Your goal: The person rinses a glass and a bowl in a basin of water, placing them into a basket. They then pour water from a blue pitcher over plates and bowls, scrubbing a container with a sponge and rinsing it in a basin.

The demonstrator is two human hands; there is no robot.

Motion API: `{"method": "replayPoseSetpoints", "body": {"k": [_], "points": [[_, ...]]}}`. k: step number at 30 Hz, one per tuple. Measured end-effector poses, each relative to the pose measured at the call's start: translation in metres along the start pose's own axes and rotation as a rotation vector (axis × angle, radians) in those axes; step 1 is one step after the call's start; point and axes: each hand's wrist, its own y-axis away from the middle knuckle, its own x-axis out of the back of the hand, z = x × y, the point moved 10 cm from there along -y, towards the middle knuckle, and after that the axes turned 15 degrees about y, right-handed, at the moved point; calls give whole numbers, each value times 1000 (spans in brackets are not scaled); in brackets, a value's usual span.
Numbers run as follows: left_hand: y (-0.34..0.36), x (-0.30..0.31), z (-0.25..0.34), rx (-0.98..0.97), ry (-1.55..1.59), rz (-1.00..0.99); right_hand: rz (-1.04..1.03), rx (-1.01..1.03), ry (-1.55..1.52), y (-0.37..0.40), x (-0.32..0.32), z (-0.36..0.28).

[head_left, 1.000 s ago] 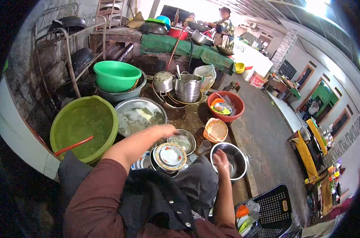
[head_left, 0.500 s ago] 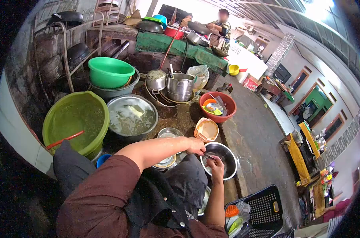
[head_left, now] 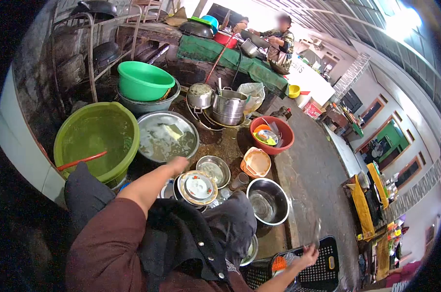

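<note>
My right hand (head_left: 305, 256) is over the black plastic crate (head_left: 330, 260), its fingers closed on a thin shiny piece of cutlery (head_left: 317, 230) that points upward. Blur hides whether it is a spoon or a fork. My left hand (head_left: 179, 165) reaches to the near rim of the metal basin of soapy water (head_left: 157, 138), where a pale block sits in the suds. Its fingers are smeared by motion. Below that hand lies a stack of plates (head_left: 197, 188) with a floral rim. Beside them sits a metal bowl (head_left: 212, 170). The metal basin with a dark inside (head_left: 267, 202) holds some water.
An olive tub of water (head_left: 96, 138) with a red handle across it stands at left, near a green basin (head_left: 145, 82). Ahead are steel pots (head_left: 228, 107), a red basin of dishes (head_left: 274, 136) and an orange container (head_left: 256, 163). A person (head_left: 282, 39) works behind the counter.
My hands have parted from above the dark-inside basin. The right has carried the cutlery down and right to the crate; the left has moved left to the soapy basin. The view has shifted slightly.
</note>
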Motion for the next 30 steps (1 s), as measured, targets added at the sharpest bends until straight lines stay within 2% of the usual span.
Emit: {"method": "replayPoseSetpoints", "body": {"k": [1,2,3,4,5,6,8,9,10,11,12,13,14,15,16,17,18,20,22,24,25,26,27,28,29,30], "points": [[8,4,-46,89,-37,122,34,49,49,-25,27,35],[24,10,-85,199,66,223,133,95,263,-24,53,33],[39,10,-120,192,54,343,119,60,555,-31,69,45],[72,19,-146,357,387,456,99,61,637,-42,79,77],[102,23,-167,542,560,578,11,22,661,-55,80,115],[123,22,-182,563,606,658,-77,-17,687,-63,76,147],[149,9,-235,702,537,773,-83,174,1154,-60,67,165],[159,-11,-274,788,616,891,-239,47,1022,-56,56,191],[180,-16,-285,877,692,1011,-391,-83,886,-42,46,204],[187,-26,-292,926,734,997,-475,-215,739,-27,39,214],[204,-16,-266,976,774,982,-502,-308,470,-36,32,266],[195,-21,-296,853,608,1076,-545,-223,666,-71,28,335],[188,-23,-315,742,423,1157,-745,-116,661,-94,12,397],[202,-66,-362,792,923,1228,-936,-5,627,-98,-4,431],[210,-98,-340,1016,1452,1127,-949,-249,673,-68,10,406],[219,-96,-332,1098,1390,1055,-933,-409,702,-47,21,384],[224,-98,-322,1090,1371,1102,-944,-490,718,-29,29,372],[247,-63,-269,1228,910,1018,-959,-570,740,-16,36,360],[270,-91,-274,1334,919,998,-960,-589,762,-18,35,346],[274,-112,-278,1434,981,968,-929,-500,757,-31,17,319],[272,-124,-281,1479,1014,948,-900,-394,781,-36,4,287],[272,-136,-284,1521,1047,924,-827,-142,939,-47,2,242],[271,-148,-289,1564,1080,899,-627,296,872,-72,-3,206],[267,-161,-303,1569,1076,893,-489,403,1041,-50,-4,142],[277,-171,-319,1654,943,1012,-457,437,946,-49,-7,111],[285,-175,-326,1692,871,1067,-386,146,730,-58,0,111]]}}
